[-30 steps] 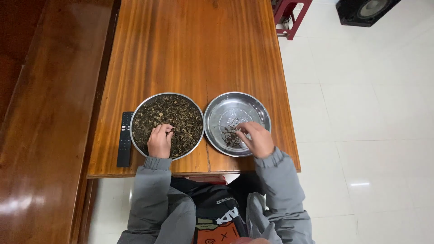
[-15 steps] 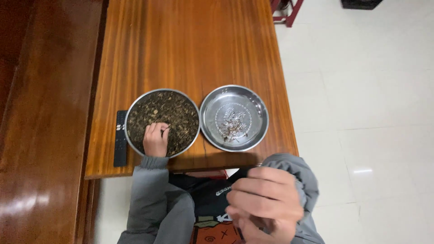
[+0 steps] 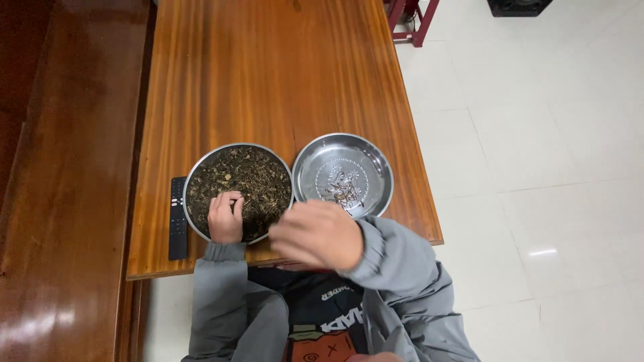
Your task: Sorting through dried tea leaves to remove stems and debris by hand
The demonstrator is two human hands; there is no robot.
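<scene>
The left hand (image 3: 226, 218) rests with curled fingers in the tray of dark leaves (image 3: 258, 177). The right hand (image 3: 316, 234), blurred, hovers low at centre near the steel tray (image 3: 376, 171); I cannot tell its grip.

right hand (image 3: 316, 234) motion-blurred, fingers smeared, can't tell if pinching anything or empty. covers near rim between two dishes plus bit of table edge.

left hand (image 3: 225, 218) curled in dark leafy mix (image 3: 248, 177), fingertips partly hidden, grip unclear.

small pile in steel plate (image 3: 343, 190) too tiny to tell what bits are.

black remote (image 3: 178, 218) buttons too small to make out.

red frame (image 3: 409, 17) and black box (image 3: 520, 5) cut off by top edge. torso cut by bottom edge.
</scene>
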